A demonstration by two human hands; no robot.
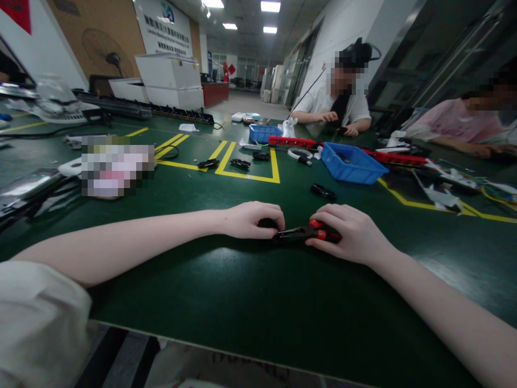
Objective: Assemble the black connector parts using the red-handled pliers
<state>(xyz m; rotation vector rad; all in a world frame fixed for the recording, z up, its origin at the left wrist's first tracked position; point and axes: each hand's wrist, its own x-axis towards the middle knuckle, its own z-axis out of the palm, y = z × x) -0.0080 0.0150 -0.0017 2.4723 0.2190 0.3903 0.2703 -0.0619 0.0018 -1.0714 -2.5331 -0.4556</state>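
My right hand (348, 231) is wrapped round the red-and-black handles of a pair of pliers (298, 233), whose jaws point left just above the green table. At the tip of the jaws, my left hand (258, 220) has its thumb and fingers pinched together; what sits between them is too small and dark to make out. Beyond my right hand lies a small black bundle (323, 191). Farther off, several similar black pieces, among them one black piece (240, 163), rest near the yellow tape marks.
A blue bin (351, 164) stands beyond my right hand, with a smaller blue bin (264, 133) behind it. Red strips (293, 141) and a white cable (299, 154) lie nearby. At left is a pink object (117, 170). Two people sit across the table.
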